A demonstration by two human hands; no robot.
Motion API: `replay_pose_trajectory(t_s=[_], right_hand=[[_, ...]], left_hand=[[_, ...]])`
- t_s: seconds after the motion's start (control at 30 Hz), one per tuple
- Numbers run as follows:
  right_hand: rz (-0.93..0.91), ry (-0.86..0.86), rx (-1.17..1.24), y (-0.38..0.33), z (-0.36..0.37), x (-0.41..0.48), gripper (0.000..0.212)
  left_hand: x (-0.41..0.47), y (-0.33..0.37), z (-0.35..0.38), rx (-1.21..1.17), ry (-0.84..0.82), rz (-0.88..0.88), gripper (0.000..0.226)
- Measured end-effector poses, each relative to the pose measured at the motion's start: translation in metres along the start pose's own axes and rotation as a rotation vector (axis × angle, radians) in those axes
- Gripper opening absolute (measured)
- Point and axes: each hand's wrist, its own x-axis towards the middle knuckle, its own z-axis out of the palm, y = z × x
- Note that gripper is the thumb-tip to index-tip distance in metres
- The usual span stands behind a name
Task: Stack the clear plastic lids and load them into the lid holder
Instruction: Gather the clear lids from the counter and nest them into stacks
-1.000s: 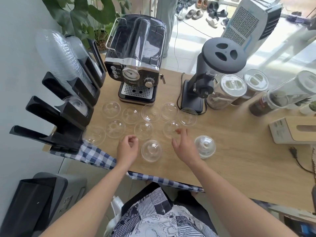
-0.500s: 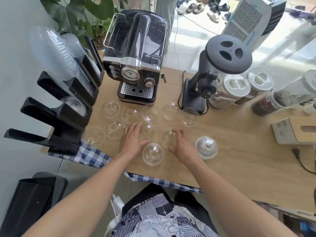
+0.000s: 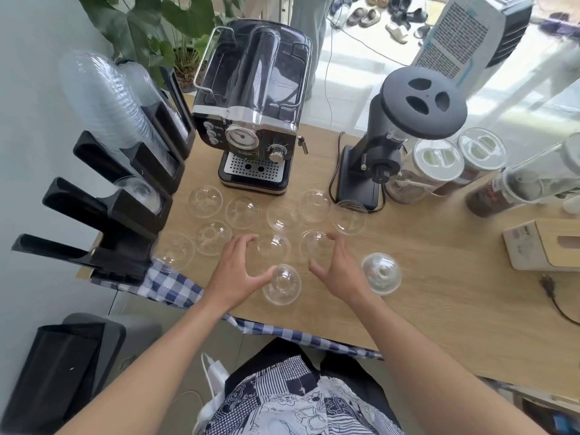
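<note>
Several clear dome lids lie spread on the wooden table point(image 3: 439, 309) in front of the espresso machine. My left hand point(image 3: 233, 274) is open, its thumb touching the nearest lid point(image 3: 282, 285) and its fingers curved beside another lid point(image 3: 273, 248). My right hand point(image 3: 337, 270) is open too, fingers resting against a lid point(image 3: 315, 244). A further lid point(image 3: 381, 273) sits just right of that hand. The black lid holder point(image 3: 125, 215) stands at the left, with a tall stack of lids point(image 3: 106, 108) in its far slots.
A black espresso machine point(image 3: 251, 111) and a coffee grinder point(image 3: 392, 136) stand behind the lids. Jars point(image 3: 436, 164) and a wooden tissue box point(image 3: 546, 243) are at the right. A blue checked cloth point(image 3: 169, 285) hangs over the near edge.
Both hands have moved forward and spread open among the lids; the left hand opened from a loose fist and now touches the nearest lid.
</note>
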Motion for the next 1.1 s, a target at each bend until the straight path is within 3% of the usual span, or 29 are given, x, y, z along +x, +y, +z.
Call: replay_pose_trajectory(t_s=[0.2,0.53,0.83,0.97,1.1], right_hand=[[-0.049,0.004,0.062,-0.006,-0.011,-0.008,0.083],[-0.192,-0.131,-0.051,-0.008,-0.003,-0.027,0.083],[-0.172,-0.168,-0.169,-0.008,0.011,-0.024,0.080],[-0.122,-0.155,-0.141,-0.010,0.001,-0.009,0.078],[-0.049,-0.032,-0.182,-0.002,-0.023,0.021,0.049]], left_hand=[[-0.028,-0.016,0.032,0.071,-0.187,0.107,0.091],[-0.022,-0.003,0.060,0.033,-0.154,0.043,0.095],[-0.011,0.002,0.045,0.040,-0.173,-0.019,0.107],[-0.003,-0.009,0.009,0.103,-0.002,-0.033,0.069],[0.007,-0.031,-0.032,0.277,0.336,-0.122,0.040]])
